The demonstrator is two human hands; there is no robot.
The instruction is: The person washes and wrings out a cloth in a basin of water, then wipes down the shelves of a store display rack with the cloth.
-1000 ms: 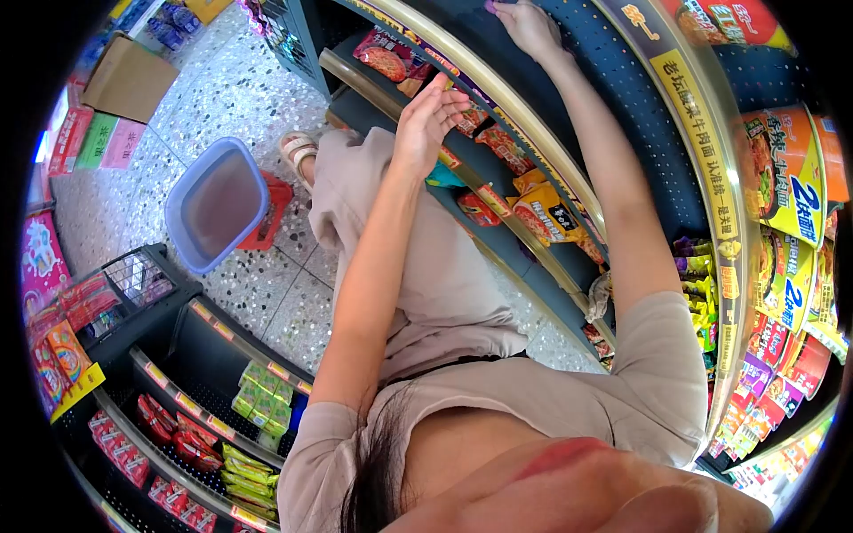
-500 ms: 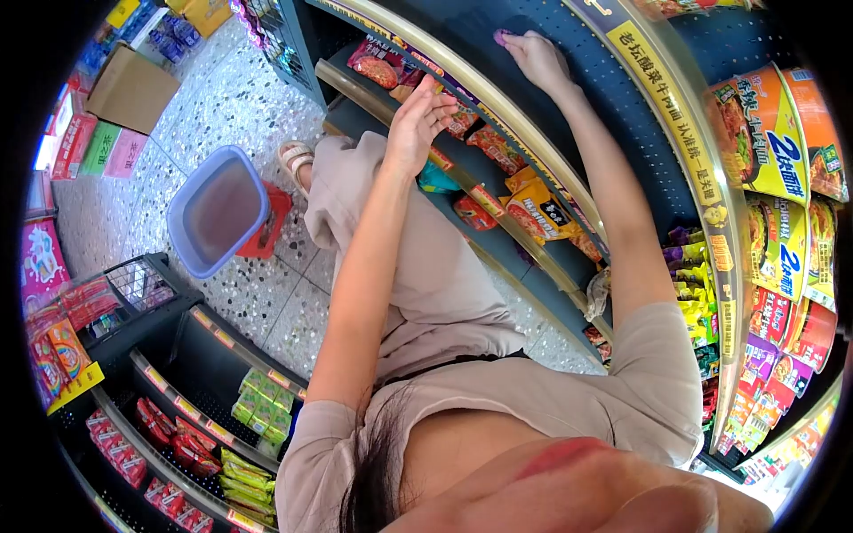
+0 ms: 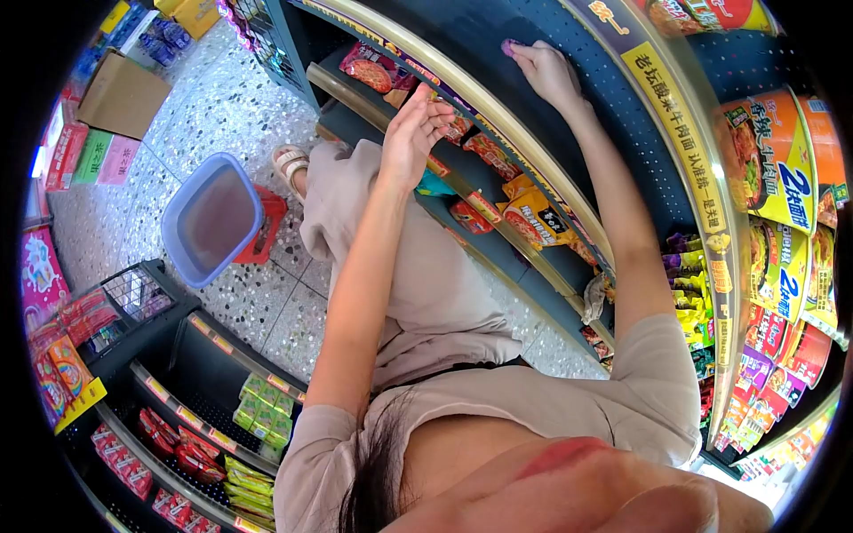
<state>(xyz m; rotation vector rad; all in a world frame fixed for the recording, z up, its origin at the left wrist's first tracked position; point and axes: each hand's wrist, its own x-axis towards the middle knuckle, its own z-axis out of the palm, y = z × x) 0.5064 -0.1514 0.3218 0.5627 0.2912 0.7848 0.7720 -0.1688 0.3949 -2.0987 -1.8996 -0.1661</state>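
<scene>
My right hand point(image 3: 551, 75) is on the bare dark shelf board point(image 3: 613, 142), fingers closed around a small purple cloth point(image 3: 509, 47). Most of the cloth is hidden under the fingers. My left hand point(image 3: 416, 133) is at the gold-coloured front rail point(image 3: 498, 124) of that shelf. Its fingers are loosely bent and apart, with nothing visible in them; whether they touch the rail I cannot tell. On the shelf below lie noodle packets, among them a red one point(image 3: 373, 69) and a yellow one point(image 3: 533, 218).
A blue basin point(image 3: 211, 222) of murky water rests on a red stool point(image 3: 265, 226) to the left. Noodle tubs point(image 3: 764, 151) fill the shelf at right. Low snack racks point(image 3: 200, 426) stand at lower left. An open cardboard box point(image 3: 124, 93) is at upper left.
My right hand with the purple cloth has shifted slightly right and down in view. My left hand has barely moved. The whole view has turned a little.
</scene>
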